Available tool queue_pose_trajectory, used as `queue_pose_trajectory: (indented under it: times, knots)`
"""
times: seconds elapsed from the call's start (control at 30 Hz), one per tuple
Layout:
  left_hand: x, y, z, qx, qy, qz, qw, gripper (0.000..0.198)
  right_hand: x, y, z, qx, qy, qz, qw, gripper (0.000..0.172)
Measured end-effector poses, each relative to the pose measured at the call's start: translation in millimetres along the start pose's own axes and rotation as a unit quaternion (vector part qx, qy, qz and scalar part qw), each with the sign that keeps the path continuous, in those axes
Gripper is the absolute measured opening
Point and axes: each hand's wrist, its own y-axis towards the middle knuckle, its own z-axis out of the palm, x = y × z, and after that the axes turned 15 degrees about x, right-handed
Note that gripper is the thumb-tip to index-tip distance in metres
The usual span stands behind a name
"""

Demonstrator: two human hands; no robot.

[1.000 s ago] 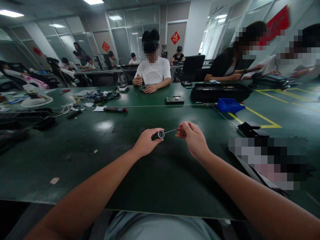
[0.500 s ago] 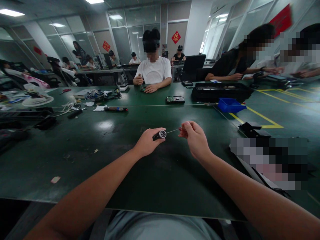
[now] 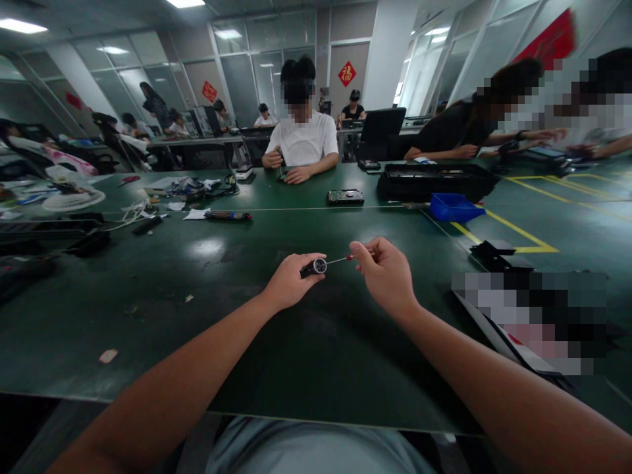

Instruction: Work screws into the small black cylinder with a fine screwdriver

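Observation:
My left hand [image 3: 285, 282] is closed around a small black cylinder [image 3: 309, 268], with the cylinder's silver-rimmed round end turned toward my right hand. My right hand [image 3: 390, 275] grips a thin screwdriver [image 3: 338, 261] by its red handle, most of which the fingers hide. The screwdriver's metal shaft slants down to the left and its tip meets the rimmed end of the cylinder. How deep the tip sits inside cannot be made out. Both hands are held above the green table [image 3: 296, 355].
A hard drive [image 3: 345, 197] lies farther back, with a long black tray [image 3: 437, 183] and a blue bin [image 3: 454, 207] to its right. A dark pen-like tool [image 3: 230, 215] rests at the left. Across the table a person in white [image 3: 302, 141] works with both hands.
My right hand has shifted its hold on the screwdriver; the thumb now lies along the red handle and the fingers are turned differently. My left hand and the cylinder stay nearly in place.

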Motion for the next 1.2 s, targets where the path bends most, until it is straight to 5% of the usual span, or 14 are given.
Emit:
queue_pose_trajectory:
  times: [0.43, 0.63, 0.73, 1.0, 1.2]
  knots:
    - [0, -1, -1.2, 0.005, -0.008, -0.006, 1.000, 0.040, 1, -5, 1, 0.047, 0.018, -0.090, 0.995, 0.013]
    - [1, -1, -0.7, 0.008, -0.007, -0.002, 1.000, 0.039, 3, -8, 1, 0.063, 0.011, -0.079, 0.995, 0.030]
    - [-1, 0, -1.1, 0.009, -0.008, -0.006, 1.000, 0.039, 3, -9, 2, 0.051, 0.024, -0.076, 0.996, 0.020]
    - [-1, 0, -0.7, 0.007, -0.012, 0.006, 1.000, 0.041, -7, 2, 7, 0.038, 0.218, -0.059, 0.973, 0.022]
    - [1, -1, -1.6, 0.014, -0.016, 0.034, 0.999, 0.039, -14, 9, 8, 0.022, 0.333, 0.024, 0.942, 0.023]
